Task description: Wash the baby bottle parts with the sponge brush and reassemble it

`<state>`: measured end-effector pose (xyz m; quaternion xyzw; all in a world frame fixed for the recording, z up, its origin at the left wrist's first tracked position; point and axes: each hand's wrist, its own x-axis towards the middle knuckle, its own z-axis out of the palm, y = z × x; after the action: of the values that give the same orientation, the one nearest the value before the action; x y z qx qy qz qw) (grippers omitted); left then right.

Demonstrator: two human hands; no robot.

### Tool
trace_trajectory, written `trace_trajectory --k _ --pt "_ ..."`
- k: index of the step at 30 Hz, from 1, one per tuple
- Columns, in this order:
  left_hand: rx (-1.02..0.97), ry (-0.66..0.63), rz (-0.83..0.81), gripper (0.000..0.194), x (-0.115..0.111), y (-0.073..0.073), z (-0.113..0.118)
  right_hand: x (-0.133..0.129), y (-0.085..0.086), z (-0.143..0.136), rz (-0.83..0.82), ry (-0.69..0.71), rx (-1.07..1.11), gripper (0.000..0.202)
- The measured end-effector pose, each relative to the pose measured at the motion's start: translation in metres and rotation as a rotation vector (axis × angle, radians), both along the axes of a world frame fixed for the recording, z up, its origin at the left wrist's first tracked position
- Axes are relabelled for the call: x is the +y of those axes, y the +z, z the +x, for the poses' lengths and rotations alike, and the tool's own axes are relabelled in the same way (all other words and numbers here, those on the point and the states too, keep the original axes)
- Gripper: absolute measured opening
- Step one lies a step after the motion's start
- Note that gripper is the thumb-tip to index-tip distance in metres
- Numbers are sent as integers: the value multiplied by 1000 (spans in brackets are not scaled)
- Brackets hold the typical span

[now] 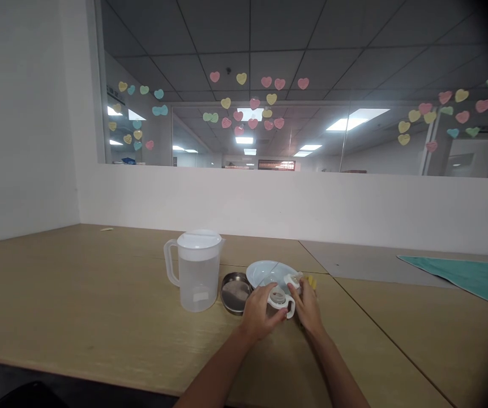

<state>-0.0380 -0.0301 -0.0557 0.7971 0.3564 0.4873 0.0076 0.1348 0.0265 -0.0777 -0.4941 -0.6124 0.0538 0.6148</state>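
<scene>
Nearby: pitcher [199, 277], dish [234, 293], bowl [261, 270]; yellow thing [312, 282] behind hands [309, 307] unclear.

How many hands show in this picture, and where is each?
2: the left hand, holding the white handled container, and the right hand beside it, holding a small white part. None seem hidden.

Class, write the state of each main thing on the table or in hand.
Pitcher: upright, lid on, contents unclear
Metal dish: open side up
Pale blue bowl: upright, uncovered
White handled cup: in left hand, apparently uncovered
Small white piece: in right hand
Teal sheet: flat
</scene>
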Motion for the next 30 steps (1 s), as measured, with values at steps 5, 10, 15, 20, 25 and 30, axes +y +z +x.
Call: trace_trajectory --k 5,10,15,20,25,30 --pt "-2 6 10 54 1 -1 1 -3 3 1 -6 4 -27 48" --pt "4 11 -3 53 -1 0 3 -9 4 -3 -14 52 111 45" --pt "10 6 -2 54 -1 -1 3 -12 4 -7 -30 140 154 45" --pt "10 7 -6 53 0 -1 3 -12 5 -9 -60 206 120 45" --pt "5 5 -13 53 -1 0 3 -8 5 -8 -83 211 69 46" --pt "6 -2 -5 53 -2 0 3 -7 5 -7 -58 202 67 48"
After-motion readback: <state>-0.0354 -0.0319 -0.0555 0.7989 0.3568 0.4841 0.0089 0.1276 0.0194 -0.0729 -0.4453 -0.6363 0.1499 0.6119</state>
